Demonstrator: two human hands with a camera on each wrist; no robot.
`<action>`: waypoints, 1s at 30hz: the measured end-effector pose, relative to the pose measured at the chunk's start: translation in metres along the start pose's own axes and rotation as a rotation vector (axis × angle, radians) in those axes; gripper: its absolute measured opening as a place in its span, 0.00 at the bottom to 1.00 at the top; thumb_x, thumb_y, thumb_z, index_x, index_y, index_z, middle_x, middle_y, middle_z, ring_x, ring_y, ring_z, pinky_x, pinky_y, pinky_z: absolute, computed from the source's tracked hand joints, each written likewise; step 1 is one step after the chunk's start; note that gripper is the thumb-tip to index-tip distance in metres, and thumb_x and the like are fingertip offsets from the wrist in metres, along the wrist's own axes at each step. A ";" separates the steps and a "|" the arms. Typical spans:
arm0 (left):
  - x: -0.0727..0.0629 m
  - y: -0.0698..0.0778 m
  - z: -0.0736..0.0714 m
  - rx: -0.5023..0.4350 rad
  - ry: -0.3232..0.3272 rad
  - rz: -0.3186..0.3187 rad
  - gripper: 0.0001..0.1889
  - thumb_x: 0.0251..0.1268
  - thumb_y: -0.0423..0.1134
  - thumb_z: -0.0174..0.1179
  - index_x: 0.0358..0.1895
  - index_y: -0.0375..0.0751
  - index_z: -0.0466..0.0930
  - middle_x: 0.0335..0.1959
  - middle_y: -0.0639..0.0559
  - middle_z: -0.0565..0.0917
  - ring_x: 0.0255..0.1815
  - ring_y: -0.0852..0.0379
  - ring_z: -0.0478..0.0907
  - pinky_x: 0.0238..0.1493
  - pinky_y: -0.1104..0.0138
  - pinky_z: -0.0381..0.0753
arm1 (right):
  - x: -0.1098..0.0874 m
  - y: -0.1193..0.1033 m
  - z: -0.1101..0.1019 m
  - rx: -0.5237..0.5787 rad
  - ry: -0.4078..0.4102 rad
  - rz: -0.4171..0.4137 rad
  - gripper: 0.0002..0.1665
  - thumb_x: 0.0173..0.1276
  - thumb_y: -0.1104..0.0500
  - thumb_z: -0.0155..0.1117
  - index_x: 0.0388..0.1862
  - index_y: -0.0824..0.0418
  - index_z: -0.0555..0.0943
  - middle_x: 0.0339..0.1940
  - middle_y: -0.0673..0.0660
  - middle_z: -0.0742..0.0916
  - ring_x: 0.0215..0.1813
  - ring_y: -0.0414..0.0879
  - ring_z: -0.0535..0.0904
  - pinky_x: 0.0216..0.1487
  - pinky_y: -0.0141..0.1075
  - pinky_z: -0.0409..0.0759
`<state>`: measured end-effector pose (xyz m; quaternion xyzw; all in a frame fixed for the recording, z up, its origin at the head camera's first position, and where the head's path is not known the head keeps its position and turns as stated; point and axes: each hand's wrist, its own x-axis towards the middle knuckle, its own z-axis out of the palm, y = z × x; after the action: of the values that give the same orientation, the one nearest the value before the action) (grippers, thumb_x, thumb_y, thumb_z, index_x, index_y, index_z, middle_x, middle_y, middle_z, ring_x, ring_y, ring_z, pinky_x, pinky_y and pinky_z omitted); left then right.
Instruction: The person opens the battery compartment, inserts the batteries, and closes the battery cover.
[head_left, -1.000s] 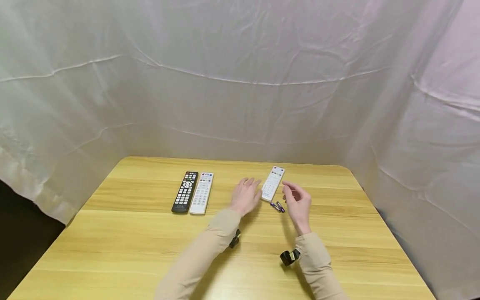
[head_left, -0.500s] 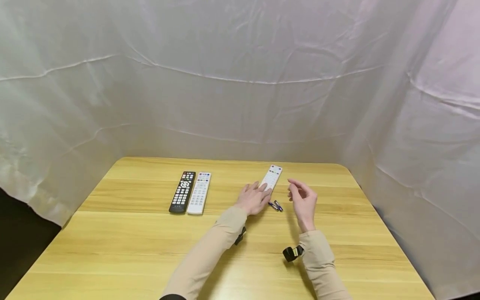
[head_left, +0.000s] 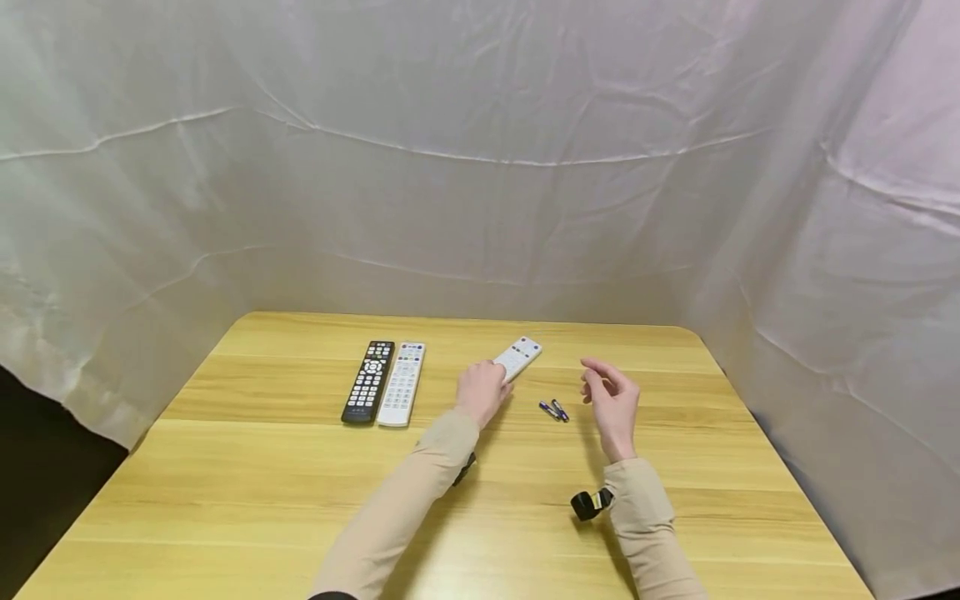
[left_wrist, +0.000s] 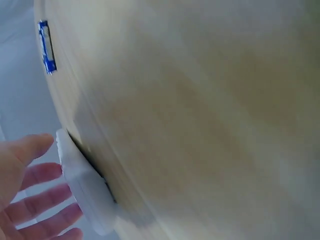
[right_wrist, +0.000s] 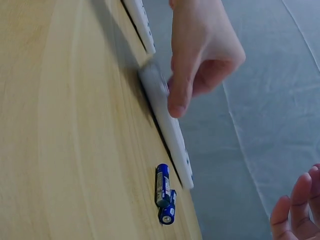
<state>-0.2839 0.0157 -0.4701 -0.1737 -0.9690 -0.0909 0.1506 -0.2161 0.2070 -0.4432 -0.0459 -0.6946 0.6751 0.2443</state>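
Note:
My left hand (head_left: 481, 392) grips the lower end of a white remote control (head_left: 519, 357), which lies slanted on the table. In the right wrist view, the thumb of the left hand (right_wrist: 202, 55) rests against the side of the white remote. The left wrist view has the fingertips along the remote's body (left_wrist: 89, 187), their contact partly hidden. My right hand (head_left: 613, 408) hovers at the right with loosely bent fingers and holds nothing. Two blue batteries (head_left: 554, 411) lie close together between the hands, nearer the right one.
A black remote (head_left: 368, 382) and a second white remote (head_left: 402, 385) lie side by side on the left of the wooden table (head_left: 247, 483). Pale cloth (head_left: 480, 217) hangs behind the table and along its sides.
My left hand reached onto the white remote, then drew it left and turned it, away from the batteries. The right hand shifted slightly right. The batteries stayed put.

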 end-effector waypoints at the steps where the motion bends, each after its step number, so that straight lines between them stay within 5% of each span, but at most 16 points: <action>1: 0.000 -0.002 0.000 0.007 0.002 -0.011 0.17 0.61 0.52 0.71 0.43 0.41 0.88 0.37 0.46 0.89 0.31 0.50 0.86 0.24 0.64 0.86 | 0.000 0.001 0.000 0.000 -0.003 0.000 0.13 0.73 0.69 0.59 0.52 0.73 0.84 0.25 0.41 0.84 0.25 0.35 0.78 0.26 0.25 0.80; 10: 0.000 -0.014 -0.003 0.000 -0.056 -0.070 0.25 0.52 0.56 0.75 0.44 0.40 0.86 0.38 0.47 0.88 0.34 0.50 0.86 0.28 0.62 0.87 | 0.004 0.006 -0.005 -0.014 -0.031 0.047 0.14 0.73 0.69 0.58 0.52 0.74 0.83 0.26 0.40 0.84 0.26 0.37 0.79 0.27 0.27 0.82; 22: 0.001 -0.015 -0.003 -0.067 -0.111 -0.091 0.27 0.55 0.45 0.76 0.55 0.35 0.80 0.46 0.41 0.83 0.41 0.46 0.83 0.37 0.59 0.91 | 0.010 0.014 -0.012 -0.030 -0.029 0.108 0.15 0.72 0.69 0.58 0.55 0.74 0.82 0.25 0.38 0.84 0.26 0.35 0.78 0.28 0.27 0.83; 30: -0.001 -0.014 -0.001 -0.044 -0.153 -0.124 0.29 0.56 0.46 0.75 0.59 0.41 0.78 0.47 0.40 0.84 0.44 0.43 0.81 0.38 0.57 0.89 | 0.009 0.018 -0.012 -0.029 -0.038 0.129 0.15 0.72 0.70 0.58 0.55 0.75 0.81 0.26 0.40 0.84 0.26 0.35 0.78 0.28 0.27 0.83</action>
<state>-0.2876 0.0024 -0.4715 -0.1231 -0.9843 -0.1079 0.0665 -0.2245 0.2229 -0.4579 -0.0812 -0.7045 0.6799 0.1864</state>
